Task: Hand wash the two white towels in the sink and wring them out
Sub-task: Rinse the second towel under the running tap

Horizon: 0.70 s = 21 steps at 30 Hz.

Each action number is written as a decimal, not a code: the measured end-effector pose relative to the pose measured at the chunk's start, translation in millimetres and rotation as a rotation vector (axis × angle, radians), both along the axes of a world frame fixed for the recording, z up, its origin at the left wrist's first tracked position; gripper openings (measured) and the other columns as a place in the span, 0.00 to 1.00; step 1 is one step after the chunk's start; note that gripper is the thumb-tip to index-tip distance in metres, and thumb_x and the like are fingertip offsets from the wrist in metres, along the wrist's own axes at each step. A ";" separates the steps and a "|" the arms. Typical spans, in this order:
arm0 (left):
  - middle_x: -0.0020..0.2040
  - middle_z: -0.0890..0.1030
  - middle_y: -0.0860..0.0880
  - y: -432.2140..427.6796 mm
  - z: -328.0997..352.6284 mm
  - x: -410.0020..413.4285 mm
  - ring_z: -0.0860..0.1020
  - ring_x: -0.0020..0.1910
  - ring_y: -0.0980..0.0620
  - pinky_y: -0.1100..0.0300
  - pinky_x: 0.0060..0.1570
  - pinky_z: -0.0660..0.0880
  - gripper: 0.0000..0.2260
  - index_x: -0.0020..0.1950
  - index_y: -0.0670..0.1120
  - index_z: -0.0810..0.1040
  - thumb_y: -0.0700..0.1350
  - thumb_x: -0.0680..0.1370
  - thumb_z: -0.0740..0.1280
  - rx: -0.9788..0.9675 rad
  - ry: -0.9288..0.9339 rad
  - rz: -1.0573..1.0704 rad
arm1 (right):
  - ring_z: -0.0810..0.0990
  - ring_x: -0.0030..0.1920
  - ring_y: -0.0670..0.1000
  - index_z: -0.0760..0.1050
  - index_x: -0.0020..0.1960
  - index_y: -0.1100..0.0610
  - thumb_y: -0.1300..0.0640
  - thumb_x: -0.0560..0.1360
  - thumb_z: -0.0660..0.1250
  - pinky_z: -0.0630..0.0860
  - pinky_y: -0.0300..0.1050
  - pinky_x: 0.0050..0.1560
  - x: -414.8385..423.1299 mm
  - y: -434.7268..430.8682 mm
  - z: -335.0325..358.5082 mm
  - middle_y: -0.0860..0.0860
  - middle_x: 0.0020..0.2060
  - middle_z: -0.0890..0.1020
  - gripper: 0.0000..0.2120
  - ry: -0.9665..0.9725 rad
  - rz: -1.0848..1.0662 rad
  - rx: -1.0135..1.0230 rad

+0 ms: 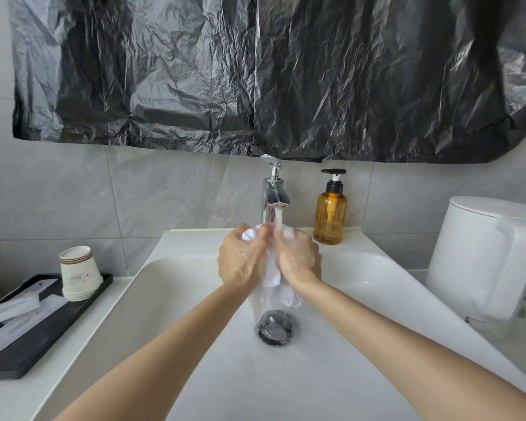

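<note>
Towel [271,275]: white, wet, bunched into a wad, held over the sink [192,302], under the tap [272,189]. A tail hangs down between the wrists, above the drain [275,327]. Whether the wad is one towel or two cannot be told.
Left grip [240,259]: fingers curled round the left side of the towel, back of the hand up, skin wet.
Right grip [299,258]: fingers curled round the right side of the towel, just beside the left grip, thumbs near each other at the top.
Water [279,217]: runs in a white stream from the tap onto the top of the towel, between the two grips.
Drain: dark, round, under a film of water.
Bottle [330,217]: amber, black pump, upright on the sink's back ledge, right of the tap.
Cups [79,273]: paper, stacked mouth down on the far end of a black tray [52,329].
Tray: on the bench [6,396] left of the sink, carrying white wrapped packets.
Container [483,259]: white, lidded, right of the sink.
Sheet [255,71]: black crinkled plastic, covering the grey tiled wall [164,189] above the tap.
</note>
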<state>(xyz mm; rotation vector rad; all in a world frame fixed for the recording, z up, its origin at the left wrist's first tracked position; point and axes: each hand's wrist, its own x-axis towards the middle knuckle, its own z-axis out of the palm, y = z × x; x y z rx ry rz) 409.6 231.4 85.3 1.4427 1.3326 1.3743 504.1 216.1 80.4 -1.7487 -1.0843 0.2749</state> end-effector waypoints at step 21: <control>0.17 0.65 0.46 22.6 26.3 -42.2 0.63 0.12 0.51 0.70 0.21 0.56 0.18 0.38 0.43 0.67 0.56 0.77 0.65 -0.417 -0.500 -0.322 | 0.74 0.65 0.54 0.69 0.67 0.51 0.52 0.84 0.53 0.72 0.51 0.63 52.0 -0.3 18.9 0.52 0.67 0.74 0.14 0.165 0.411 0.123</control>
